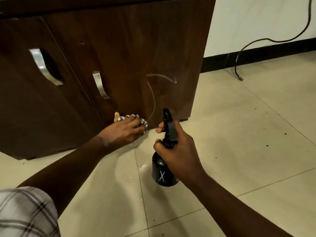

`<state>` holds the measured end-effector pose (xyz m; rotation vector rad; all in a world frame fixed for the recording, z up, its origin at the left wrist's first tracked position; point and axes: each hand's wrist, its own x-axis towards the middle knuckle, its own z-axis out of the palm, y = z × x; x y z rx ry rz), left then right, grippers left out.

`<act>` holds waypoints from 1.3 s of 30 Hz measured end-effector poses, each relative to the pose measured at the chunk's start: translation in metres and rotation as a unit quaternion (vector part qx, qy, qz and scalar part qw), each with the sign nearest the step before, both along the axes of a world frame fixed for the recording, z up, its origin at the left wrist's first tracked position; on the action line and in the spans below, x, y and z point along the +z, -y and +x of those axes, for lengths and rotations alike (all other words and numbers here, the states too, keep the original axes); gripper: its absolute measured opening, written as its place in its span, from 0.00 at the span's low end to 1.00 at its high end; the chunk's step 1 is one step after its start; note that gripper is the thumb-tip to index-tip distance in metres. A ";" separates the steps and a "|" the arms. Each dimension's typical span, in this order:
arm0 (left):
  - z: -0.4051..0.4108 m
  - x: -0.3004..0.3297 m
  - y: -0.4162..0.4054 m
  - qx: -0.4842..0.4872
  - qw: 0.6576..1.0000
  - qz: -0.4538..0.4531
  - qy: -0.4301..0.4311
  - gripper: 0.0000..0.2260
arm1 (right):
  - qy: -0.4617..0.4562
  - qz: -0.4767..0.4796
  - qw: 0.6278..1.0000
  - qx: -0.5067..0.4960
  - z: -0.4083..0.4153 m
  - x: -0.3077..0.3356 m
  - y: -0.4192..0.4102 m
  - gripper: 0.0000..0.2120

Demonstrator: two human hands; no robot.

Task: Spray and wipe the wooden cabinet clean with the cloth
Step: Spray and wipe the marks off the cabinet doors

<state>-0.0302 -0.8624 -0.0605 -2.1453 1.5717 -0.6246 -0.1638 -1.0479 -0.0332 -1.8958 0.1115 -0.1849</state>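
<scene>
Nearest the camera, at the lower left, a plaid sleeve covers the upper part of the left arm, which reaches forward across the tiled floor toward the base of the wooden cabinet. At the end of that arm the left hand lies palm down with its fingers bent over a crumpled checked cloth, pressing it against the bottom edge of the right-hand cabinet door, just above the floor. Two curved metal handles sit on the doors higher up, and a pale arc-shaped wet streak runs across the dark wood above the cloth. Further right, the right hand grips the neck of a black spray bottle, fingers wrapped round it below the trigger head, nozzle aimed at the cabinet; the bottle bears a small white scissors mark. At far right a black cable trails down the white wall to the floor.
</scene>
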 end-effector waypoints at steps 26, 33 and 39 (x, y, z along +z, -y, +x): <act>0.016 0.157 0.079 0.127 0.905 -0.380 0.144 0.16 | 0.094 0.009 0.996 0.001 -0.004 0.072 0.027 0.18; 0.035 0.119 0.063 -0.017 0.964 -0.232 0.132 0.19 | 0.083 0.007 0.996 -0.004 -0.004 0.048 0.038 0.18; 0.020 0.041 0.060 -0.020 1.000 0.009 0.013 0.22 | 0.052 -0.001 0.999 -0.004 -0.002 0.022 0.042 0.14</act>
